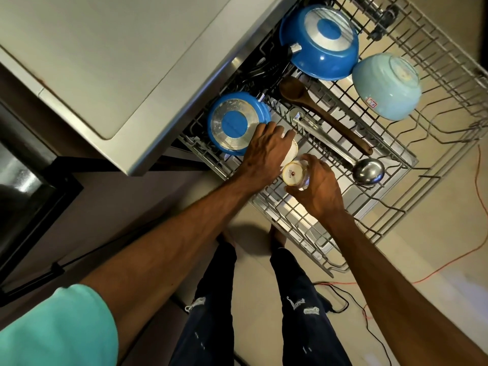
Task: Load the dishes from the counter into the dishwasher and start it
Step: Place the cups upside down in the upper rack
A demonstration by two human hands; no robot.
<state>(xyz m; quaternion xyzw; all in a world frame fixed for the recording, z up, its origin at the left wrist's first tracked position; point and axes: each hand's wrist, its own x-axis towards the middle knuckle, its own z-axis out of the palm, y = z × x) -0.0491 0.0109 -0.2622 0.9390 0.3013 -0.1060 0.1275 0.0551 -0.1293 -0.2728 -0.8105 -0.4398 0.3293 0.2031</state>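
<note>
The right hand point(315, 191) has its grip closed around a clear glass point(294, 175), base up, over the near part of the pulled-out rack point(290, 215). Just beyond, the left hand point(264, 154) covers a pale cup point(291, 151), apparently holding it, though the fingers hide the contact. Both want seating mouth-down between tines, not leaning together. Farther on lie the small blue pan point(235, 125), steel ladle point(367, 173) and wooden spoon point(317, 112), then the large blue pan point(319, 40) and the bowl point(386, 85).
</note>
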